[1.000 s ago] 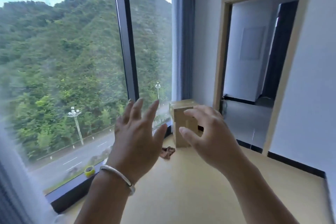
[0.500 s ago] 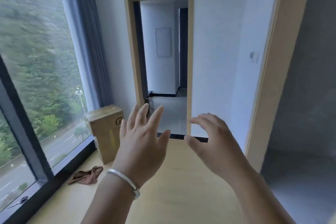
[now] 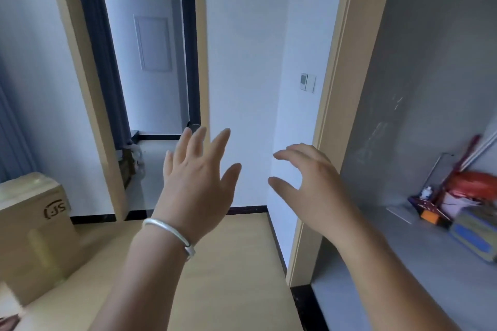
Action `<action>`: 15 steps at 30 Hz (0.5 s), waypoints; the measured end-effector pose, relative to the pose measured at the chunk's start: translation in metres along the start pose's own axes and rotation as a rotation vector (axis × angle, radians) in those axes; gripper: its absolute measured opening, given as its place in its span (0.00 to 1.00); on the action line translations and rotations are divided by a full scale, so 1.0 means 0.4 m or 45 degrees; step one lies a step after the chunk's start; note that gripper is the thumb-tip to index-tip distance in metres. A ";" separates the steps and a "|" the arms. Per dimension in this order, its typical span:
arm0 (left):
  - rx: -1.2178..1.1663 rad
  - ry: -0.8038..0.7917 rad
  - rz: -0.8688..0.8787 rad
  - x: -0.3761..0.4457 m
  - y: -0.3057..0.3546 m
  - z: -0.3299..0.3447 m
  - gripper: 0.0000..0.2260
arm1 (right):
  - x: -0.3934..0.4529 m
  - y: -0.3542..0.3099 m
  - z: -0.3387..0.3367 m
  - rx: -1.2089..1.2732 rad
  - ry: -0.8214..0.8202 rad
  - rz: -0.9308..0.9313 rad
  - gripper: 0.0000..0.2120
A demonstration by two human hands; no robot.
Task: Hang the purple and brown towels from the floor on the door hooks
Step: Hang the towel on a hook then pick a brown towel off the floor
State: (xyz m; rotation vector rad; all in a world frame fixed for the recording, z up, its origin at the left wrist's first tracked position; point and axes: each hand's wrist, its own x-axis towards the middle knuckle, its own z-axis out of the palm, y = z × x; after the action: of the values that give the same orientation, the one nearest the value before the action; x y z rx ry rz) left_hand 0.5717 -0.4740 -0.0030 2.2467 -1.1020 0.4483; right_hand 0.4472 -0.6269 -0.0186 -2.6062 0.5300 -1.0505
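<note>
Both hands are raised in front of the person and hold nothing. The left hand is released: its fingers are straight and spread, pointing up and forward, with the back of the hand toward the camera. A silver bangle circles the left wrist. The right hand is also released: its fingers are loosely bent forward and the thumb extends toward the left hand. The two hands are near each other but apart, and neither touches any object.

At the lower left edge of the view, a small patch of brown fabric lies on the floor; it may be the brown towel, but too little of it shows to confirm this. The purple towel cannot be located in this view.

A taped cardboard box stands on the floor to the left of the left forearm, just beside the fabric. Behind the hands, an open doorway with a light wooden frame leads to a further room. A white wall separates it from a second wooden frame at the right. A wall switch is mounted near that frame. Beyond it, on a grey floor, a blurred cluster of red, orange and blue items rests against a grey wall.
</note>
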 end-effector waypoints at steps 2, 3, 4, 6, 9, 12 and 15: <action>-0.017 -0.021 0.006 0.069 -0.006 0.043 0.26 | 0.052 0.043 0.019 -0.011 0.003 0.023 0.19; -0.025 -0.034 0.011 0.099 -0.006 0.065 0.26 | 0.077 0.064 0.026 -0.016 0.002 0.033 0.19; -0.032 -0.046 0.017 0.130 -0.005 0.089 0.26 | 0.102 0.087 0.032 -0.021 0.007 0.041 0.19; -0.045 -0.068 0.029 0.190 -0.001 0.137 0.26 | 0.154 0.133 0.044 -0.035 0.029 0.044 0.19; -0.057 -0.076 0.028 0.281 0.014 0.211 0.27 | 0.223 0.214 0.063 -0.050 0.033 0.057 0.18; -0.050 -0.057 0.040 0.382 0.045 0.295 0.27 | 0.298 0.319 0.075 -0.050 0.041 0.060 0.19; -0.021 -0.035 0.049 0.484 0.086 0.378 0.27 | 0.384 0.429 0.079 -0.027 0.040 0.061 0.19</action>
State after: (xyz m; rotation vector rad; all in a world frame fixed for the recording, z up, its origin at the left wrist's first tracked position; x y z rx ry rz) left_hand 0.6666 -0.7031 -0.0047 2.2268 -1.1603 0.4235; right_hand 0.5328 -0.8430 -0.0140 -2.5860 0.6109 -1.0780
